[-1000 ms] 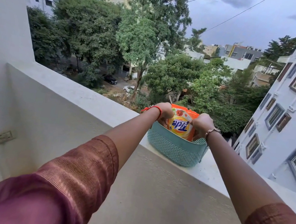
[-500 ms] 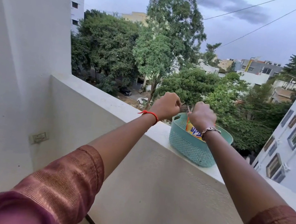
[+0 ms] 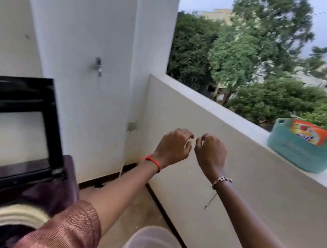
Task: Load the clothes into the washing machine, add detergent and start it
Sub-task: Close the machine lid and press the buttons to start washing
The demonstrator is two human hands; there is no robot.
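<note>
The washing machine [image 3: 62, 191] stands at the lower left, its black-framed lid [image 3: 12, 124] raised. Dark cloth [image 3: 18, 239] shows inside the pale drum rim [image 3: 0, 219]. The orange detergent packet [image 3: 308, 135] stands in a teal basket [image 3: 303, 157] on the balcony ledge at the right. My left hand [image 3: 173, 146] and my right hand [image 3: 210, 150] hang in mid-air close together, well left of the basket, fingers curled with thumb and fingertips pinched. Blur hides whether anything small is pinched.
A translucent bucket [image 3: 154, 247] sits on the floor below my arms. The balcony parapet [image 3: 214, 172] runs along the right. A tap [image 3: 98, 66] and a wall socket [image 3: 132, 126] are on the white wall ahead.
My hands have left the basket and the packet, and swung left and down with my view. The washing machine and bucket have come into sight; the packet stays in the basket.
</note>
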